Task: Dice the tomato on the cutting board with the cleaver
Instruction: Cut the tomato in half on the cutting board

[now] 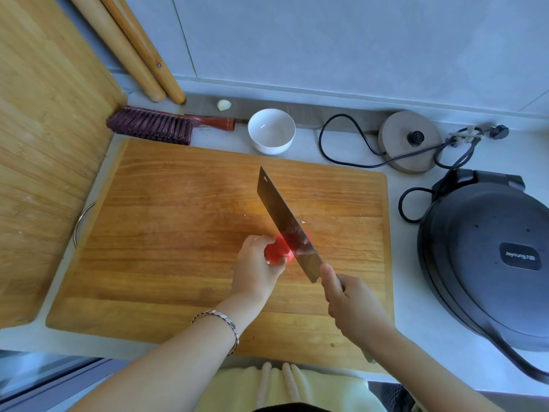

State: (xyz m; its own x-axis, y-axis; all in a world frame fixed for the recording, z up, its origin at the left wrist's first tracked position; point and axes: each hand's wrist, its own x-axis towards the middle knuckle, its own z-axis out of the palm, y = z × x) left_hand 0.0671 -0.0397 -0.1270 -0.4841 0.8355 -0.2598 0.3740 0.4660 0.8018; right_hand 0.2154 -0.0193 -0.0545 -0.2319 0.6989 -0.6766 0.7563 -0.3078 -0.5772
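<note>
A red tomato (277,251) lies near the middle of the wooden cutting board (166,221). My left hand (256,268) grips the tomato's left side with curled fingers. A dark steel cleaver (283,221) stands over the tomato's right part, its blade running from far left to near right and hiding part of the fruit. My right hand (350,304) is closed around the cleaver's handle, with the forefinger up against the blade's heel. Whether the edge has entered the tomato I cannot tell.
A white bowl (271,131) stands just behind the board. A bristle brush (157,124) and a garlic clove (223,104) lie at the back left. A second wooden board (44,138) leans at the left. A kettle base (410,141) and dark electric griddle (487,257) sit right.
</note>
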